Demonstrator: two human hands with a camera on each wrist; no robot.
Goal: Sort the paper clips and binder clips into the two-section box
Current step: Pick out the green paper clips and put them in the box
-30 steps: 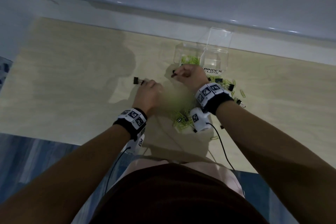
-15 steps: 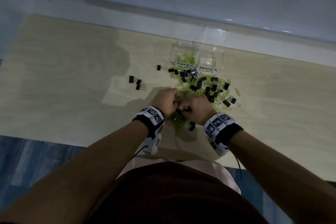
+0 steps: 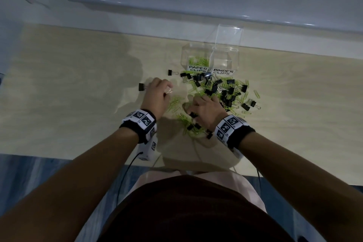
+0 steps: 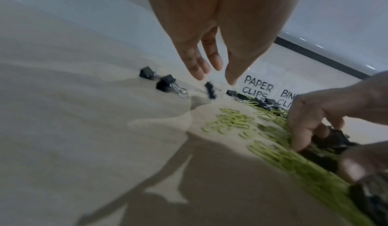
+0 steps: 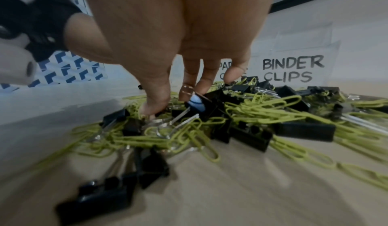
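Observation:
A clear two-section box (image 3: 196, 48) stands at the back, labelled PAPER CLIPS and BINDER CLIPS. Green paper clips (image 3: 198, 61) lie in its left section; I see nothing in the right section. A mixed pile of black binder clips (image 3: 227, 92) and green paper clips (image 5: 262, 110) spreads in front of it. My right hand (image 3: 193, 104) reaches down into the near part of the pile, thumb and fingers (image 5: 155, 103) pinching a binder clip (image 5: 198, 102). My left hand (image 4: 212, 73) hovers left of the pile, fingers straight, holding nothing.
Loose binder clips (image 3: 141, 87) lie left of the pile, one (image 3: 171, 72) nearer the box. The box lid (image 3: 228, 35) stands open behind it, close to the wall. Bare wooden tabletop (image 3: 78, 104) stretches left. Cables hang over the near table edge.
Half a second ago both hands met at the near end of the pile. The left hand has since swung left toward the loose binder clips and opened; the right stayed in the pile.

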